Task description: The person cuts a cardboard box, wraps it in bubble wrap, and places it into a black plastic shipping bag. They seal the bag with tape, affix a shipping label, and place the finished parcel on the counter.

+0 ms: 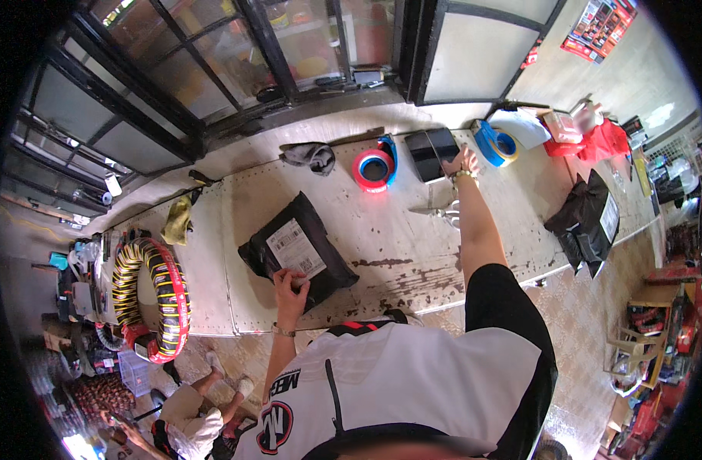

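The left hand (291, 285) rests with fingers curled on the near edge of a black plastic mailer bag (297, 251), pressing down beside its white shipping label (296, 249); the hand lies on the bag rather than gripping it. The bag sits flat and tilted on the pale, scuffed counter (389, 245), close to the person's body. The right hand (461, 162) is stretched far out across the counter, its fingers spread and touching the right edge of a flat black rectangular object (433, 152) near the far side; whether the fingers close around it cannot be told. A beaded bracelet shows on that wrist.

Just beneath the right forearm lies a pair of scissors (443, 211), flat on the counter and apart from both hands. Left of the black object a red tape roll (372, 169) leans against a blue one (388, 146), and further left lies a crumpled grey cloth (310, 156). Right of the reaching hand a blue tape roll (495, 144) sits next to white bags. Another black mailer bag (586, 221) is slumped at the counter's right end, well apart from the hands. At the left end a yellow rag (177, 221) lies near a motorcycle tyre (153, 297) wrapped in black, yellow and red banding.
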Action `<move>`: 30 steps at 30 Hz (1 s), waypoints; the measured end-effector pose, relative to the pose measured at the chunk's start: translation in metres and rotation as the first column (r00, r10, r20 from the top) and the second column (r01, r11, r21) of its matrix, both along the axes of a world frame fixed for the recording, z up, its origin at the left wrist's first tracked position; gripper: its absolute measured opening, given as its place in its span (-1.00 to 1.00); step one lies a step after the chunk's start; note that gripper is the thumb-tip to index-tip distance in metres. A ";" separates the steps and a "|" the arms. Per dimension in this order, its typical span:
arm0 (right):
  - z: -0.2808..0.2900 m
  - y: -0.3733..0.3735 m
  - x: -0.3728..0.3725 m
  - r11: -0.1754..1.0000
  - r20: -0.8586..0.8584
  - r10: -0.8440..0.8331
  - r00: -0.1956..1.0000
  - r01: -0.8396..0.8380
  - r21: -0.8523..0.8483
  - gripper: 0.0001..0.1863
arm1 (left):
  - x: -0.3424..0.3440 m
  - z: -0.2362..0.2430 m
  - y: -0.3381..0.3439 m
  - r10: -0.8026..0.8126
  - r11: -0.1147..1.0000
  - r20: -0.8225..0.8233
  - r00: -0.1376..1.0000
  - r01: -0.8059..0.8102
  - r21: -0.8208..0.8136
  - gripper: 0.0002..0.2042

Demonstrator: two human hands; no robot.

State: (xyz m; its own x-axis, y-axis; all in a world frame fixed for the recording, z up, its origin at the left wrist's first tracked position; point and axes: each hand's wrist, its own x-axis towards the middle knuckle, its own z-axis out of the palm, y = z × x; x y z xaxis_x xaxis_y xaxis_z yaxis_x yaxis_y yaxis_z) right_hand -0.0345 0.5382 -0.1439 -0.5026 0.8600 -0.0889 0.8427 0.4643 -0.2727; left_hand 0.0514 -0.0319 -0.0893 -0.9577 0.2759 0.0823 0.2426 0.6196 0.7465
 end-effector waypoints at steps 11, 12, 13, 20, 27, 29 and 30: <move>-0.003 -0.001 -0.013 0.999 0.143 0.039 0.989 -0.042 0.018 0.17 | -0.008 -0.006 -0.001 0.027 0.999 0.060 0.998 -0.030 0.045 -0.76; -0.004 -0.001 -0.014 0.999 0.179 0.037 0.983 -0.043 0.030 0.17 | -0.009 -0.008 -0.003 0.039 0.999 0.117 0.992 -0.043 0.028 -0.76; -0.004 -0.001 -0.016 0.999 0.168 0.001 0.986 -0.008 0.039 0.17 | -0.010 -0.009 -0.004 0.044 0.998 0.197 0.979 -0.051 0.030 -0.76; 0.007 -0.001 -0.022 0.978 0.143 -0.165 0.976 0.180 -0.105 0.23 | -0.013 -0.021 -0.011 -0.011 1.000 -0.003 1.000 0.011 -0.030 -0.77; 0.005 -0.008 -0.010 0.976 0.078 -0.193 0.978 0.199 -0.089 0.16 | -0.015 -0.021 -0.011 -0.039 0.999 0.035 0.999 0.040 -0.023 -0.80; -0.001 -0.008 -0.007 0.983 0.061 -0.174 0.983 0.177 -0.050 0.20 | -0.017 -0.021 -0.012 -0.074 0.996 -0.031 0.997 0.072 -0.057 -0.81; -0.004 -0.005 -0.006 0.989 0.066 -0.136 0.988 0.139 -0.045 0.22 | -0.017 -0.021 -0.012 -0.083 0.995 -0.061 0.995 0.079 -0.066 -0.81</move>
State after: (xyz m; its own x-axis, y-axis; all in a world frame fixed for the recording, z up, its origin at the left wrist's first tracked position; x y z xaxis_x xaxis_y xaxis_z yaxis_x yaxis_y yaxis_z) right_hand -0.0402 0.5329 -0.1483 -0.3716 0.9144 -0.1608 0.9139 0.3298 -0.2367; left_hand 0.0339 -0.0444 -0.1103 -0.9253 0.3588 0.1226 0.3399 0.6413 0.6879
